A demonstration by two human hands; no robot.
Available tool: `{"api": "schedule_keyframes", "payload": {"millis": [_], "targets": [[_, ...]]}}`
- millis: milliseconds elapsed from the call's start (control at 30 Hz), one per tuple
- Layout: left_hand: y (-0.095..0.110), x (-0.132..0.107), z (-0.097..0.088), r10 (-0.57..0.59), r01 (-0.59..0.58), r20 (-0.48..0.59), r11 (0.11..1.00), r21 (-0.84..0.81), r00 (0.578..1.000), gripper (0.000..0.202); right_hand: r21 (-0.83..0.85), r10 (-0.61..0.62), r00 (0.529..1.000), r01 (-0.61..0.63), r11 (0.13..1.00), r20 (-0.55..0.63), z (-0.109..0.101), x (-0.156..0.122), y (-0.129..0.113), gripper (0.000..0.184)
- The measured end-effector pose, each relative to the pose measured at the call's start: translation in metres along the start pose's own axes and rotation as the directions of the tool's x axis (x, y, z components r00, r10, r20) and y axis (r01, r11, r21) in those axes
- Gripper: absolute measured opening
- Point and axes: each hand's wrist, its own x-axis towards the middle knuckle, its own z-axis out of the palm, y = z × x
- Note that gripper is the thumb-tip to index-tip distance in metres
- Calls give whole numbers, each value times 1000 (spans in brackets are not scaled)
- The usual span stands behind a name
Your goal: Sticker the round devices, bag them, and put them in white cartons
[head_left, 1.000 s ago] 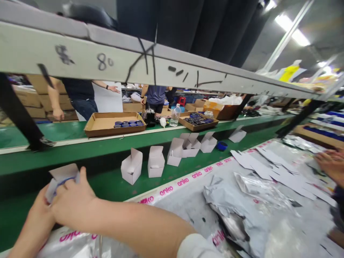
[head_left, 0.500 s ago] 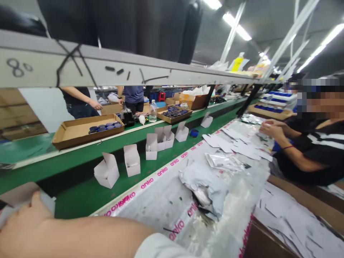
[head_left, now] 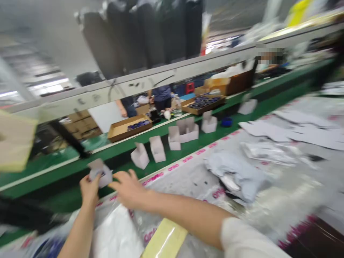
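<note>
My left hand (head_left: pixel 90 189) grips a small white carton (head_left: pixel 100 174) with its flap up, low over the near edge of the green conveyor belt (head_left: pixel 67 195). My right hand (head_left: pixel 129 188) is just right of the carton, fingers spread, touching or almost touching its side; blur hides which. Beneath both forearms lies a white plastic sheet printed with pink "anko" lettering (head_left: pixel 172 168). More open white cartons (head_left: pixel 158 148) stand in a loose row on the belt beyond my hands.
Silvery bags (head_left: pixel 236 175) and flat white carton blanks (head_left: pixel 295 130) lie on the sheet to the right. Across the belt, cardboard trays (head_left: pixel 129 128) hold dark blue round items. People stand behind the far rail (head_left: pixel 161 80). A yellowish strip (head_left: pixel 165 240) lies near my right arm.
The view has swung back left and pulled away, with heavy blur. Both hands are in full view again with the carton, now further from the camera; the seated person at right is out of frame.
</note>
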Motion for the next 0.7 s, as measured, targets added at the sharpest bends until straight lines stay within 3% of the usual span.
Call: {"api": "schedule_keyframes", "payload": {"millis": [100, 233, 433, 567, 700], "targets": [[-14, 20, 11, -224, 222, -46, 974, -46, 974, 33, 83, 25, 999, -28, 996, 37, -7, -50, 14, 37], [-36, 37, 22, -451, 439, -47, 884, -162, 891, 32, 195, 36, 996, -51, 980, 79, -8, -100, 22, 38], [-46, 44, 21, -568, 559, 43, 790, -251, 822, 32, 208, 54, 964, -110, 972, 260, 10, -130, 19, 29], [-31, 31, -3, -505, 496, 47, 821, -283, 862, 44, 186, 17, 961, -71, 980, 276, 18, -135, 21, 26], [-11, -22, -57, -328, 326, 50, 891, -315, 944, 66, 154, 9, 961, -53, 987, 277, 23, -136, 27, 24]]}}
